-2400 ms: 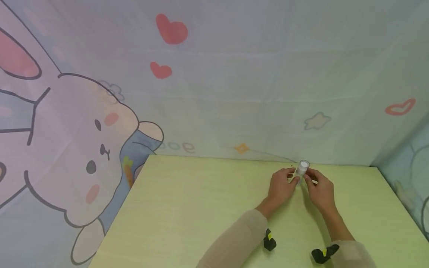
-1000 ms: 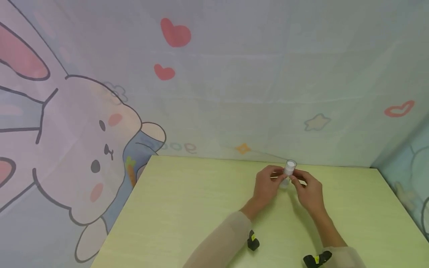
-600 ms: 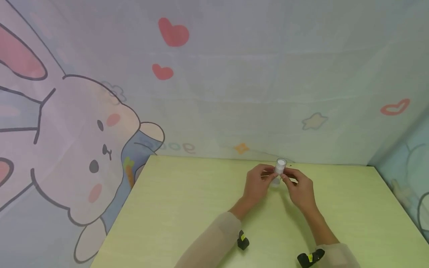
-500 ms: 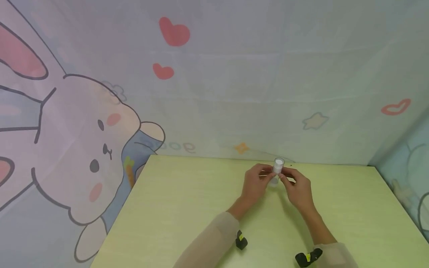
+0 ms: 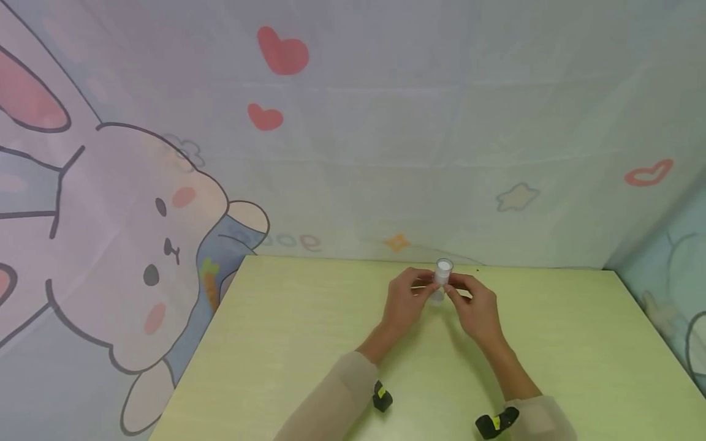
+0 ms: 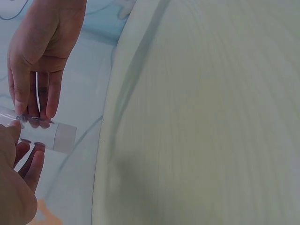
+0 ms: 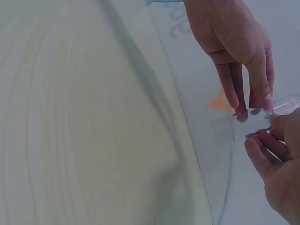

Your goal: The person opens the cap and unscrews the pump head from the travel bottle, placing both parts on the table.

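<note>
A small clear bottle with a white top under a see-through cap stands upright between both hands, over the far part of the table. My left hand pinches it from the left with thumb and fingers. From the right, my right hand grips it the same way, both thumbs on the near side. In the left wrist view the lower end of the bottle sticks out past the fingertips. The right wrist view shows this bottle as colourless and see-through, its middle partly covered by fingers.
The pale yellow-green table reaches back to a cloth backdrop printed with a rabbit and hearts. A side cloth borders the right edge. Black wrist cameras sit at both sleeves.
Both hands have moved left together with the bottle, from the right part of the table towards its middle. Their grip on it looks much the same.
</note>
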Motion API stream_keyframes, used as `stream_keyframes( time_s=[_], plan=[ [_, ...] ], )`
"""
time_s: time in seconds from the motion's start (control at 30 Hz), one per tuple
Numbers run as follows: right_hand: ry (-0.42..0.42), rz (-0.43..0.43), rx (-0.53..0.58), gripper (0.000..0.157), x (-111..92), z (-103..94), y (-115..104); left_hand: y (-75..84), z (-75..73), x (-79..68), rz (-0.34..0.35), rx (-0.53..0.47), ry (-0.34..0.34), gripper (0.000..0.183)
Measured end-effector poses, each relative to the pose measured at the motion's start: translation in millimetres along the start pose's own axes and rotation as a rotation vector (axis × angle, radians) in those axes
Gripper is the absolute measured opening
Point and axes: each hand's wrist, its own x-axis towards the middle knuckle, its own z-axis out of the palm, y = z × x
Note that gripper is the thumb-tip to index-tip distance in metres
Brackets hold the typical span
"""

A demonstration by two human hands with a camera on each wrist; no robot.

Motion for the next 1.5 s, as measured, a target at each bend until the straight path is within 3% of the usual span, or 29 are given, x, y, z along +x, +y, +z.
stream_keyframes(
  time_s=[0.3, 0.63, 1.07, 1.5],
  plan=[
    [-0.028, 0.007, 0.049, 0.025, -4, 11.7, -5, -5.5, -15.2, -7.5, 0.019, -0.003, 0.007, 0.022],
    [-0.028, -0.002, 0.092, 0.024, -11, 24.7, -4, -16.0, -22.6, -17.0, 0.019, -0.003, 0.015, 0.024],
    [-0.029, -0.021, 0.077, 0.027, -7, 30.0, 0, -24.8, -20.4, -16.0, 0.023, 0.001, 0.018, 0.024],
    [-0.052, 0.005, 0.069, 0.027, -5, 37.1, 11, -34.6, -21.9, -17.6, -0.023, 0.057, -0.023, 0.026]
  ],
)
